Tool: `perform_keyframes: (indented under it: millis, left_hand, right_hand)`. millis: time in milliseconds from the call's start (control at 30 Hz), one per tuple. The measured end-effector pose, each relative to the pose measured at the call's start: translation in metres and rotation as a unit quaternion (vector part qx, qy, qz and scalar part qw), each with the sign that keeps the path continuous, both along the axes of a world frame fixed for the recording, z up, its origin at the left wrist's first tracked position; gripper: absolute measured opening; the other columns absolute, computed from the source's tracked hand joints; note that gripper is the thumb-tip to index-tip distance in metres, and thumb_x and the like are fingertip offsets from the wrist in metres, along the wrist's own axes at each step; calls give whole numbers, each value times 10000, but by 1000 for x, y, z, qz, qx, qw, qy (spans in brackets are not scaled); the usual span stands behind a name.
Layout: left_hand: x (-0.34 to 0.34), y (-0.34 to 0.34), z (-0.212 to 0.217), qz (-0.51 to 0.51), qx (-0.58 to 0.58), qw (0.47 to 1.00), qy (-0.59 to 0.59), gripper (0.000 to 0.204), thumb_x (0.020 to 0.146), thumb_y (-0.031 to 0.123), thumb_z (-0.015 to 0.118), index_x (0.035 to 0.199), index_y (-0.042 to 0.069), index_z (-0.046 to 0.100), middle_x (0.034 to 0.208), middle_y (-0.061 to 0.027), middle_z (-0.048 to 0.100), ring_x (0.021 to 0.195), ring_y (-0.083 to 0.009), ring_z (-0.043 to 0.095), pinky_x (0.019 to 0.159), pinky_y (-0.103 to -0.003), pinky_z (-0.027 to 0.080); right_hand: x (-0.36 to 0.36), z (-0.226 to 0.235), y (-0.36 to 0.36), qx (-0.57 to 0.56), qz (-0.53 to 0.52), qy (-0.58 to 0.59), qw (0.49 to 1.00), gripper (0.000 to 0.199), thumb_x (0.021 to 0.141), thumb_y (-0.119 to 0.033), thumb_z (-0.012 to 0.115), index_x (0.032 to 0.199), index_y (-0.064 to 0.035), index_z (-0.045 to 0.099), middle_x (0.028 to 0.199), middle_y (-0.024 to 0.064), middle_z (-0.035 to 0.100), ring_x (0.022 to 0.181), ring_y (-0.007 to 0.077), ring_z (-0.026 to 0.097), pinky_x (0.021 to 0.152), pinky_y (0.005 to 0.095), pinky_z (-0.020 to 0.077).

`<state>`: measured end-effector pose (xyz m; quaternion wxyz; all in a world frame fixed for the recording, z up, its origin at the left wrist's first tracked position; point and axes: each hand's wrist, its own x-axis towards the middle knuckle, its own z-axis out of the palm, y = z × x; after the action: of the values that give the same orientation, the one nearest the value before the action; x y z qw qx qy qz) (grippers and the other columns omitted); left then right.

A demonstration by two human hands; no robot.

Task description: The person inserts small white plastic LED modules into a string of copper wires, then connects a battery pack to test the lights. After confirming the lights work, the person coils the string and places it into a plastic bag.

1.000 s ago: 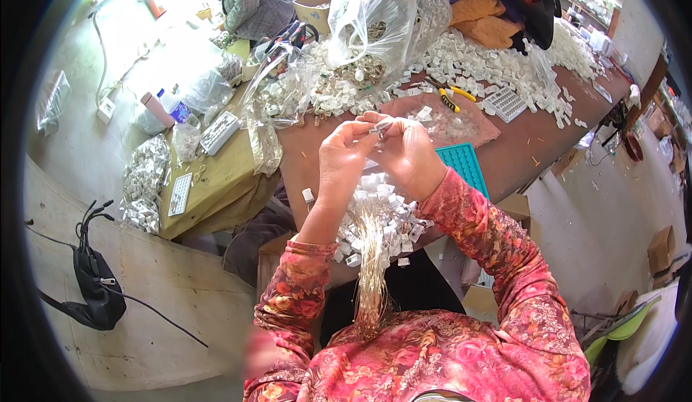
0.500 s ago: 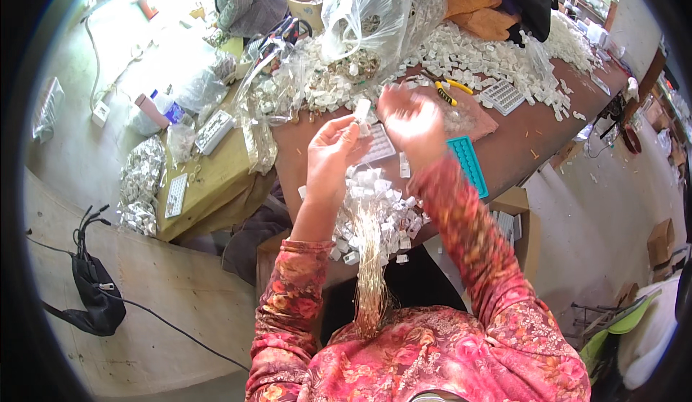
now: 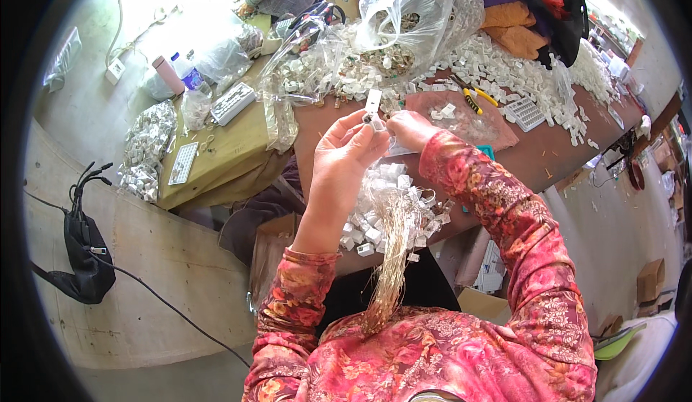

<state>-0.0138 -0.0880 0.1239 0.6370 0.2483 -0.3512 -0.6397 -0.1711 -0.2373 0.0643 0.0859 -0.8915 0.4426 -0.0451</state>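
Above the surface's near edge, the left hand (image 3: pixel 344 158) and right hand (image 3: pixel 408 128), apart half a second earlier, now pinch one small white connector (image 3: pixel 373 106) together over the wired bundle (image 3: pixel 389 211).

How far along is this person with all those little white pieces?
Done, it seems: a bunch of wired white pieces hangs below the hands, thin wires trailing to the lap. In hand: the left hand and right hand together pinch one small white piece. Left: a big heap of loose white pieces covers the table, plus full clear bags. Probably a long way off.
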Motion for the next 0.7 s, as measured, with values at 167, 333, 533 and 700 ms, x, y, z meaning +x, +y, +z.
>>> perform_keyframes:
  millis: [167, 333, 533, 700]
  left_hand:
    - [-10, 8, 11, 109, -64, 980, -157, 316, 876, 100, 675, 1157, -11, 582, 940, -64, 658, 791, -146, 666, 667, -227, 520]
    - [-24, 8, 16, 149, -122, 935, -299, 253, 787, 3, 718, 1031, -17, 653, 908, -43, 675, 820, -74, 616, 722, -207, 508]
    - [-31, 18, 20, 148, -135, 921, -335, 251, 789, 39, 732, 1025, -11, 662, 901, -71, 695, 830, -80, 647, 722, -201, 513]
    - [-27, 17, 25, 141, -113, 952, -246, 295, 836, 12, 677, 1112, -45, 589, 955, -131, 671, 847, -172, 672, 747, -230, 531]
  right_hand:
    - [-30, 71, 53, -64, -6, -362, 930, 174, 875, -183, 629, 956, -40, 688, 824, 110, 685, 738, 204, 640, 684, 304, 498]
    - [-44, 114, 114, 54, 63, -419, 904, 295, 850, -311, 686, 810, -20, 659, 651, 8, 591, 587, 62, 539, 547, 239, 435]
    - [-42, 127, 139, 83, -24, -371, 924, 244, 853, -269, 680, 823, -28, 654, 709, 20, 645, 614, 75, 602, 567, 232, 473]
    - [-51, 130, 146, 155, -26, -410, 898, 196, 928, -208, 589, 901, -15, 602, 728, 26, 615, 621, 68, 582, 564, 208, 466]
